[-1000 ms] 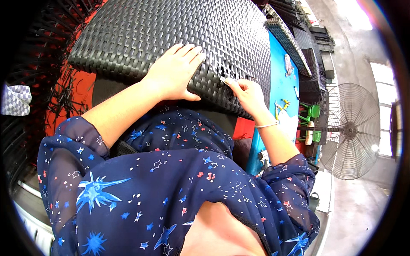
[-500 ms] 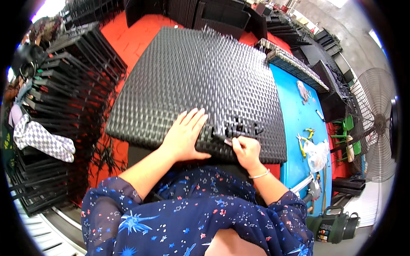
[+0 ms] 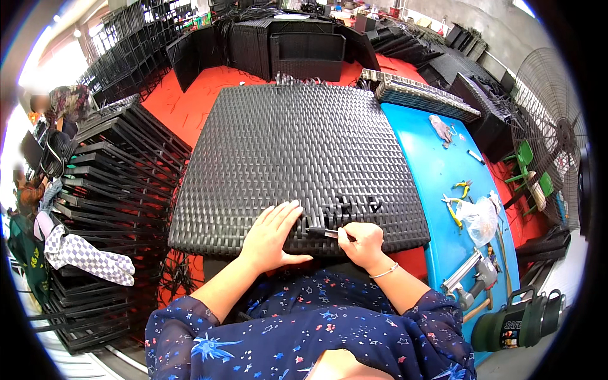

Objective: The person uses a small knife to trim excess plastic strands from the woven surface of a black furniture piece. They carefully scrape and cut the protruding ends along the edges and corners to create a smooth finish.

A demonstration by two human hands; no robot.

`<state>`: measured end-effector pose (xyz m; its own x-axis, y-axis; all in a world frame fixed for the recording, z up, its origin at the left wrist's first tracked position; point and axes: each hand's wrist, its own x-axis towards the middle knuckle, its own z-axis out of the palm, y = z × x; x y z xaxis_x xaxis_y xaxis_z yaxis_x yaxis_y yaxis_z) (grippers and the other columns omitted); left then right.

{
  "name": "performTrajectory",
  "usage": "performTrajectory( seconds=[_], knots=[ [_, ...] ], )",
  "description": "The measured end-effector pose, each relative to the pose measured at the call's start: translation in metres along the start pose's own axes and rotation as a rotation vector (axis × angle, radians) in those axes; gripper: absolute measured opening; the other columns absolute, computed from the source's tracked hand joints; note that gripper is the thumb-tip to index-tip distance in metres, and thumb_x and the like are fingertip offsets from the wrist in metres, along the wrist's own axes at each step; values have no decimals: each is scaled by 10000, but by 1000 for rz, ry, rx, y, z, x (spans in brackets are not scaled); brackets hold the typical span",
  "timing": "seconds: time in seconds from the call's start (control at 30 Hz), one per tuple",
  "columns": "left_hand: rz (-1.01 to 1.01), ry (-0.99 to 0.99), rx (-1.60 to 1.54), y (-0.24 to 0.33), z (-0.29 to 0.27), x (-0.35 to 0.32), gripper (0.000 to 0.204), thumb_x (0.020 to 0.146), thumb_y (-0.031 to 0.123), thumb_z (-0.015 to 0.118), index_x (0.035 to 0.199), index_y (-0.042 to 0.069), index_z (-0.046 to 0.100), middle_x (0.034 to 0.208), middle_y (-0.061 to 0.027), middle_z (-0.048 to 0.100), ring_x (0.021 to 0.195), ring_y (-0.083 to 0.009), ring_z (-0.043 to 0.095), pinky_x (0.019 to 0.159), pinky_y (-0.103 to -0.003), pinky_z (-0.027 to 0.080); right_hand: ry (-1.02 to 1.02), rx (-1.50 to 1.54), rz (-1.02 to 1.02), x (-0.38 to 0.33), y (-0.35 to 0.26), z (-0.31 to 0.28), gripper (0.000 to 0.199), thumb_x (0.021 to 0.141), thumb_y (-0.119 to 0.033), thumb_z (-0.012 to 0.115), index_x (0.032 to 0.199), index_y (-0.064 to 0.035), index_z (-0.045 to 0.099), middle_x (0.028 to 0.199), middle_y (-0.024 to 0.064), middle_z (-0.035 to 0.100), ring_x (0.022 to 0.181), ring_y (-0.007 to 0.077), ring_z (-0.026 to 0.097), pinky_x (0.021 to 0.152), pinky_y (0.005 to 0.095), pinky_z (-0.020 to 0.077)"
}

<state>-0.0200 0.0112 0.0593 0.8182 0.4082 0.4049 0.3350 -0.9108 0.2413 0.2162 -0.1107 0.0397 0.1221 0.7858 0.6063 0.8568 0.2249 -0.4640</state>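
A large black woven rattan panel (image 3: 297, 139) lies in front of me. My left hand (image 3: 271, 239) rests flat on its near edge, fingers stretched out and thumb along the rim. At the near edge, right of the middle, my right hand (image 3: 363, 242) is closed round a slim metal tool (image 3: 329, 233), its handle hidden in the fist. The tool's tip points left and touches the weave beside a dark flat strip (image 3: 314, 221); I cannot tell whether it goes under. Loose black strip ends (image 3: 354, 204) stick up just beyond my right hand.
Right of the panel, a blue table (image 3: 418, 152) carries yellow-handled pliers (image 3: 453, 212), a clear plastic bag (image 3: 479, 220), a staple gun (image 3: 478, 278) and a glove (image 3: 441, 131). Black frames (image 3: 107, 183) are stacked at the left. A large fan (image 3: 560, 133) stands far right.
The head view has tilted up, showing more of the room beyond. The tool now points left, with more of its metal showing. My left hand stays pressed on the panel.
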Motion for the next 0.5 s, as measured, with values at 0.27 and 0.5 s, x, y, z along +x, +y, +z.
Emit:
performTrajectory(
  seconds=[0.27,0.5],
  knots=[
    [-91,-149,109,9,3,6,1125,620,604,850,1493,52,407,1553,-189,385,1455,-409,329,1207,-540,241,38,-56,-14,1,2,2,253,851,-222,686,649,-71,665,589,98,602,516,287,603,499,388,468],
    [-105,-115,23,4,9,9,1043,570,501,896,1424,83,466,1390,-145,475,1338,-367,422,1142,-509,346,37,-62,16,3,-3,4,288,859,-248,680,634,-70,653,578,97,589,512,288,596,498,390,463]
  ],
)
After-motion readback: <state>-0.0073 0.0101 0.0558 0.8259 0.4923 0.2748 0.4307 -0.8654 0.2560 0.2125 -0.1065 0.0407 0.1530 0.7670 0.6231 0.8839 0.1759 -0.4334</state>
